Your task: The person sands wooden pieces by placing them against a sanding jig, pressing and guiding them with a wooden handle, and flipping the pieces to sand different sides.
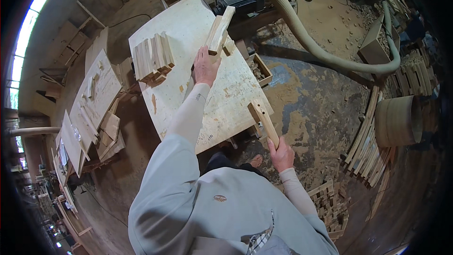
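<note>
Got my right grip (282,155) wrapped round the near end of a long, pale-brown wooden bar with dark holes (267,123), left grip (206,70) against stacked tan wooden strips (218,33) on the scuffed white bench (222,113), can't tell if grasping.

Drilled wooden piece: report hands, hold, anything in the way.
Right hand gripping drilled wooden piece by its near end. Left hand at near end of wooden strips over worktable. Stacked wooden blocks left of it, not between the hands.
</note>
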`<state>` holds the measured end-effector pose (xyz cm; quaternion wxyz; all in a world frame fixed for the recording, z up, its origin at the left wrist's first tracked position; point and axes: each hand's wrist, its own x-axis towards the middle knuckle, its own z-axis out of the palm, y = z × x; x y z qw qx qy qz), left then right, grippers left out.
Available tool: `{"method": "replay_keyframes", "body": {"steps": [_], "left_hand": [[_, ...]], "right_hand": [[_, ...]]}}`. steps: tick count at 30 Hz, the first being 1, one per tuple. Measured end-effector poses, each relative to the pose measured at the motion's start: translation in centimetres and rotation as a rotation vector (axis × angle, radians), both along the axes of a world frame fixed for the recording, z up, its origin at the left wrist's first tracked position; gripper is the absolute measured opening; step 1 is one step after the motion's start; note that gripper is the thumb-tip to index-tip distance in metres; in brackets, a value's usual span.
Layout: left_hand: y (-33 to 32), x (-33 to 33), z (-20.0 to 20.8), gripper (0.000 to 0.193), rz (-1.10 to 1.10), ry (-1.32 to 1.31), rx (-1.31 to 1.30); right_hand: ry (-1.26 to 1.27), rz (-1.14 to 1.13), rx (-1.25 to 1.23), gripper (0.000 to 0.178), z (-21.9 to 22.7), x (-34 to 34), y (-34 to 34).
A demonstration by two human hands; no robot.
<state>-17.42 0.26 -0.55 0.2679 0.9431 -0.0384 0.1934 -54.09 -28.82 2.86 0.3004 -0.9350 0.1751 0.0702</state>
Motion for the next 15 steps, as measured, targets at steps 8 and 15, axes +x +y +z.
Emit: {"method": "replay_keyframes", "body": {"steps": [8, 15], "left_hand": [[0.0, 0.2, -0.6, 0.078, -0.001, -0.054, 0.052], [-0.2, 0.2, -1.2, 0.075, -0.006, -0.087, 0.041]], "right_hand": [[-0.056, -0.012, 0.037, 0.05, -2.7, 0.1, 0.3], [-0.085, -0.007, -0.025, 0.051, -5.0, 0.1, 0.3]]}}
